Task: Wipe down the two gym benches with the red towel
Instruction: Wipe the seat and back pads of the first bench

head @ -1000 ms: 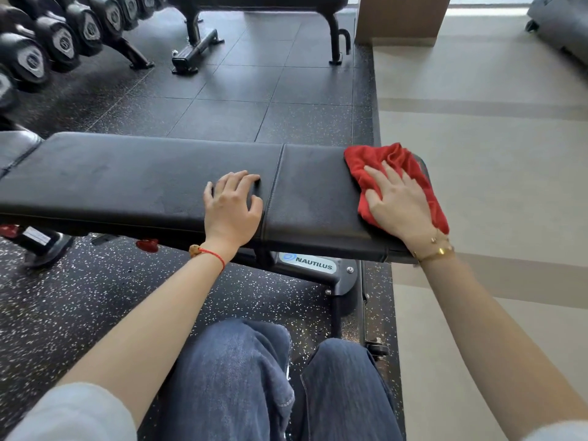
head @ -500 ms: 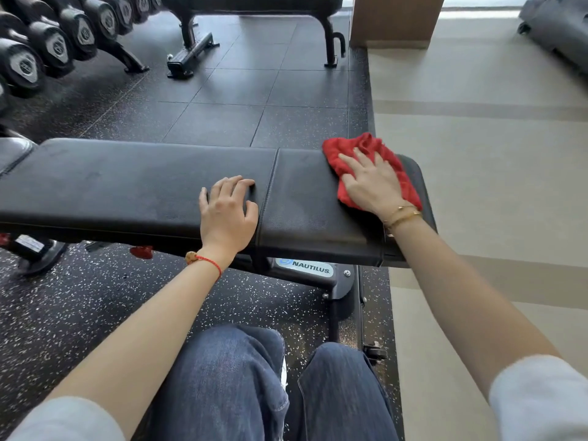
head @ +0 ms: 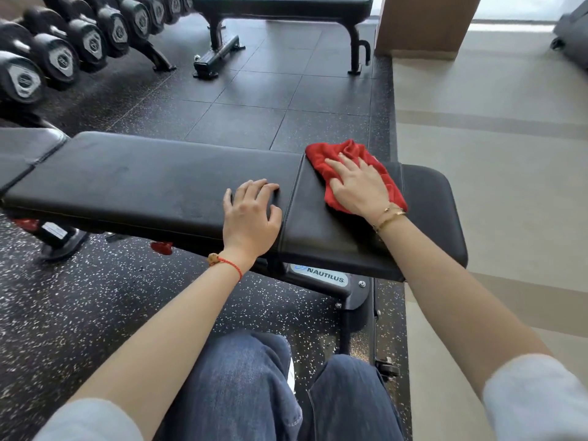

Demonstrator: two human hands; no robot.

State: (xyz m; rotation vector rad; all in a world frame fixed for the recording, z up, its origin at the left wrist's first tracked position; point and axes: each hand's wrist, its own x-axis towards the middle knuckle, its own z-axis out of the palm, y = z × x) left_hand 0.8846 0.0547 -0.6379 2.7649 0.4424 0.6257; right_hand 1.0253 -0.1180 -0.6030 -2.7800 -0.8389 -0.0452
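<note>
A black padded gym bench runs across the view in front of me. The red towel lies bunched on its short seat pad at the right, near the seam. My right hand presses flat on the towel with fingers spread. My left hand rests on the long pad just left of the seam, fingers slightly bent on the surface, holding nothing. A second black bench stands farther back at the top of the view.
A rack of black dumbbells lines the upper left. The near bench's frame with a Nautilus label stands over dark speckled rubber flooring. Beige floor lies to the right, a wooden pillar at the top. My knees are below.
My right hand slid the red towel leftward from the bench's right end toward the seam between the pads. My left hand stayed where it was on the long pad.
</note>
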